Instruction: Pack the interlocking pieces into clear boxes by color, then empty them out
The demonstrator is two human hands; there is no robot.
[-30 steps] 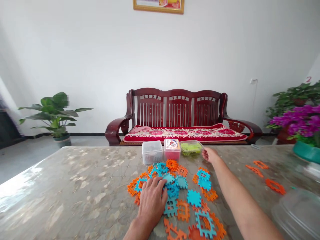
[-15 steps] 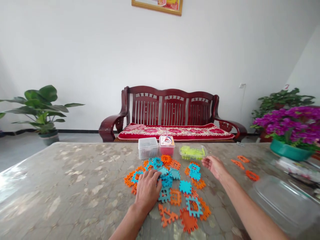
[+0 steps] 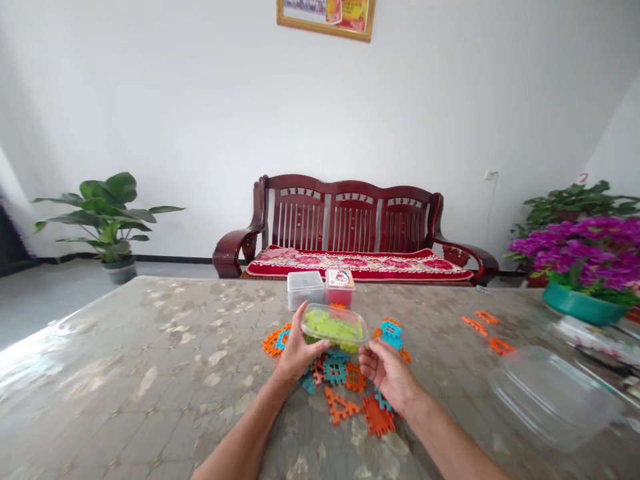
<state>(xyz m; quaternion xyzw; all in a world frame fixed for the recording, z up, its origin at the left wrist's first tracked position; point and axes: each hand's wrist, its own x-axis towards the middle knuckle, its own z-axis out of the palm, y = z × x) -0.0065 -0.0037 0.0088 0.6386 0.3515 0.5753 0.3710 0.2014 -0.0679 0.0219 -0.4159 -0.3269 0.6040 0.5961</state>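
A clear plastic container filled with yellow-green pieces is held between my two hands above a pile of puzzle-like tiles. My left hand grips its left end, thumb along the near side. At the right end, my right hand pinches the container's near corner with curled fingers. Under and around it lie blue tiles and orange tiles with notched edges; the container hides part of the pile.
Behind the pile stand a translucent box and a red box with a printed lid. To the right are loose orange pieces, a clear lid-like tray and a teal pot of purple flowers. A wooden bench stands beyond the table.
The container of yellow-green pieces has been lifted from the back of the table and brought left and nearer, over the tiles. My left hand has left the tiles and taken its left end.
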